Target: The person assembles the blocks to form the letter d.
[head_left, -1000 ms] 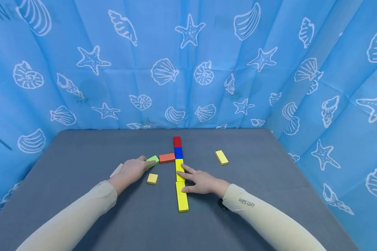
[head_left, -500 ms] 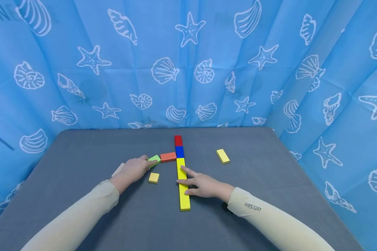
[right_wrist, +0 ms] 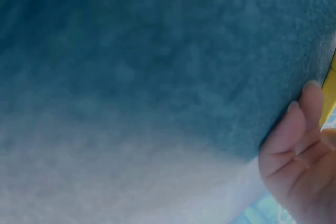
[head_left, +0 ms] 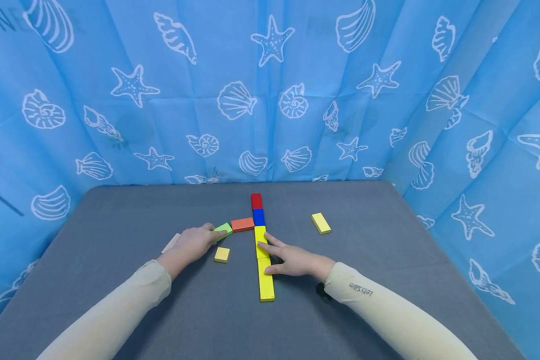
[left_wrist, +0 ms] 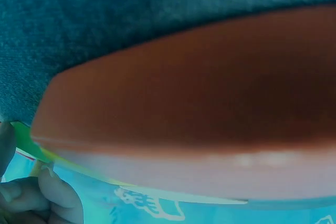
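Note:
My left hand (head_left: 193, 245) pinches a green block (head_left: 223, 230), whose far end meets an orange-red block (head_left: 242, 225). That block reaches the side of a straight row: red block (head_left: 256, 201), blue block (head_left: 258, 217), then two longer yellow blocks, a far one (head_left: 260, 234) and a near one (head_left: 266, 289). With fingers spread, my right hand (head_left: 292, 259) touches the yellow pair from the right, near their joint. In the right wrist view the fingertips (right_wrist: 311, 86) lie beside a yellow edge. A blurred brown shape (left_wrist: 184, 87) hides most of the left wrist view.
A small yellow block (head_left: 222, 255) lies between the left hand and the row. Partly behind the left wrist is a pale block (head_left: 171, 242). Another yellow block (head_left: 321, 223) lies to the right. Blue shell-patterned curtains (head_left: 270, 100) border the grey table (head_left: 198, 310).
My right fingers slid a little toward me along the yellow blocks, then back away. The left hand stays at the green block. The head view has shifted slightly.

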